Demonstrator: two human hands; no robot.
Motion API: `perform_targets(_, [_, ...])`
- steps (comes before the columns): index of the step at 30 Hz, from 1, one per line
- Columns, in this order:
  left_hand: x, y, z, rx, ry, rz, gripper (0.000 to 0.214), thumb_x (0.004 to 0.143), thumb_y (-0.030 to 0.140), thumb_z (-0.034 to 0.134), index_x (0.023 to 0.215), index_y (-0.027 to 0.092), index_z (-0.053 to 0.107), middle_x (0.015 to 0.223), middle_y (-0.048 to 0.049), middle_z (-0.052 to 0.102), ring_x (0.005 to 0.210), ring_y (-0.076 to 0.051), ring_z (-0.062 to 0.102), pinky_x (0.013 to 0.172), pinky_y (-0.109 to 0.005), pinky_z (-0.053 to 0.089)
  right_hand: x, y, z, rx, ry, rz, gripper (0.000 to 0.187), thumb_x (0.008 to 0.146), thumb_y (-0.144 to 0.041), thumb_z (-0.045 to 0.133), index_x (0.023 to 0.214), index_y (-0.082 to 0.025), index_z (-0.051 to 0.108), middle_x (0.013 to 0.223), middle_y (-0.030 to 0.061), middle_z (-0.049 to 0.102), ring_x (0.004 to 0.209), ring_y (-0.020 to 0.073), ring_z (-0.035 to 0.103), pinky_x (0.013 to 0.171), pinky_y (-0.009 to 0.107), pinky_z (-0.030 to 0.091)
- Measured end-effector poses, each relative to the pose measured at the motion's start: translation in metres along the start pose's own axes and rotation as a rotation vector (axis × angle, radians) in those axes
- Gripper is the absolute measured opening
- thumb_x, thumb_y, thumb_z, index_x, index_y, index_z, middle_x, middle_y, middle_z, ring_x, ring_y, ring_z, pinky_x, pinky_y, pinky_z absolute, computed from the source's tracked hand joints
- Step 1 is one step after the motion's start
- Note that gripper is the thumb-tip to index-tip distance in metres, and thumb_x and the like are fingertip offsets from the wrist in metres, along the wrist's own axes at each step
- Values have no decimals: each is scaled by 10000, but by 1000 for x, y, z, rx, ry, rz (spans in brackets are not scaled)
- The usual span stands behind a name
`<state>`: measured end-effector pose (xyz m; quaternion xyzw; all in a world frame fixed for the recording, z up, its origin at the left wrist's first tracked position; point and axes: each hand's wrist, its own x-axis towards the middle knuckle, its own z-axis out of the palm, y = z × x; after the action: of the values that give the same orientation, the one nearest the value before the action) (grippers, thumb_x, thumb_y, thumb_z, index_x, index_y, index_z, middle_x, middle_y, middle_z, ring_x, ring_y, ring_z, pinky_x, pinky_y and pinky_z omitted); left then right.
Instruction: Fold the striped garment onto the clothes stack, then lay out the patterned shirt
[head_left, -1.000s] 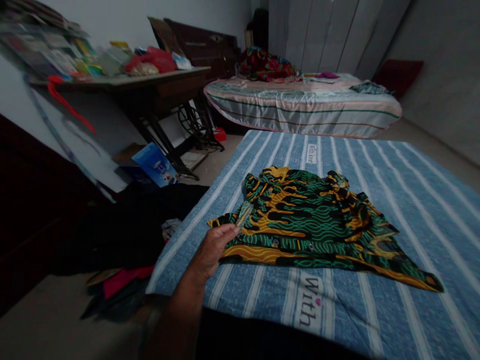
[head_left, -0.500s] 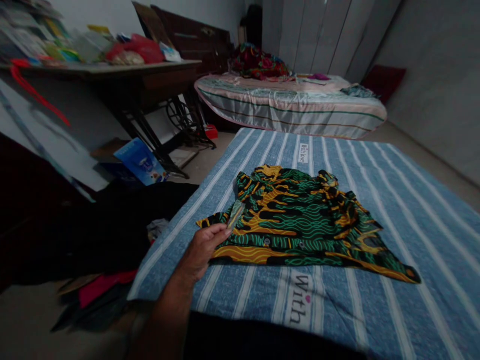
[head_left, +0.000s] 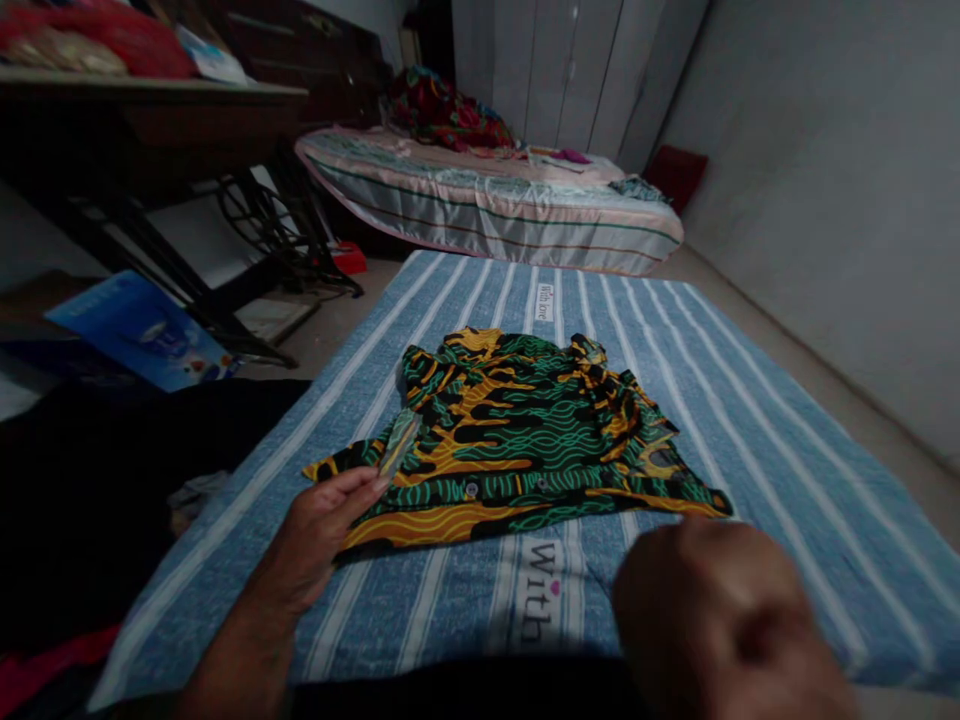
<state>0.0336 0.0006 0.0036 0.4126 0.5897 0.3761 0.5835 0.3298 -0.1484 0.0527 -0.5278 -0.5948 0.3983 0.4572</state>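
On the blue striped mattress (head_left: 750, 420), near its middle, a green and yellow patterned shirt (head_left: 517, 430), laid flat with the buttons facing up and the collar end away from the camera. To judge from this lie: already spread out and mostly smoothed, though bunched in small wrinkles along the far right side, and with one sleeve sticking out toward the left mattress edge. No fold across the body to be seen yet, so probably most of the folding left to do. Left hand (head_left: 315, 535) resting at the near left corner of the shirt, fingers (head_left: 360, 482) stretched and pressed together, tips touching the cloth edge, not closed around anything as far as visible; thumb side hidden. Just past the fingertips a narrow pale strip (head_left: 397, 445) on the sleeve, perhaps a label or a turned hem, too dim to tell. Right hand (head_left: 720, 620) very near the lens at the lower right, blurred, apart from the shirt; impossible to say whether curled or spread, or holding something. Further back a second bed (head_left: 487, 205) with heaped cloth, at the left a table (head_left: 150, 95) cut off by the frame, and a dark pile (head_left: 112, 480) on the floor, contents not readable.
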Motion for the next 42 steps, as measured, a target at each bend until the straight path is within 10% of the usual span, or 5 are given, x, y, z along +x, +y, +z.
perform_targets(6, [2, -2, -3, 72, -16, 40, 504, 501, 494, 821, 868, 170, 700, 712, -33, 714, 678, -229, 666, 598, -279, 539, 59, 31, 41, 335, -113, 248, 368, 760, -487, 667, 648, -187, 486, 531, -44, 501, 458, 73, 432, 444, 196, 355])
perform_targets(10, [-3, -1, -2, 100, -59, 51, 437, 569, 487, 789, 854, 168, 698, 725, -30, 710, 673, -206, 653, 607, -263, 521, 53, 53, 53, 96, -79, 153, 272, 842, -388, 570, 675, -187, 495, 584, -39, 476, 538, 89, 444, 498, 202, 342])
perform_targets(18, [-9, 2, 5, 209, -77, 72, 374, 572, 466, 762, 753, 152, 672, 648, -17, 664, 652, -206, 641, 595, -274, 496, 55, 89, 44, -619, 238, -317, 141, 918, -216, 456, 812, -197, 547, 704, 14, 576, 658, 135, 542, 638, 253, 399])
perform_targets(27, [-15, -3, 4, 132, -114, 77, 248, 648, 390, 691, 737, 166, 630, 661, -13, 666, 645, -192, 639, 609, -268, 482, 48, 120, 39, -880, 216, -303, 156, 896, -242, 487, 1026, -212, 566, 1075, 94, 617, 1002, 254, 560, 870, 412, 435])
perform_targets(42, [-13, -4, 3, 154, -97, 91, 251, 614, 412, 670, 707, 179, 653, 653, -21, 680, 663, -223, 657, 616, -287, 509, 56, 111, 33, -886, 73, -254, 99, 864, -243, 499, 856, -239, 597, 902, 51, 633, 829, 209, 593, 728, 339, 457])
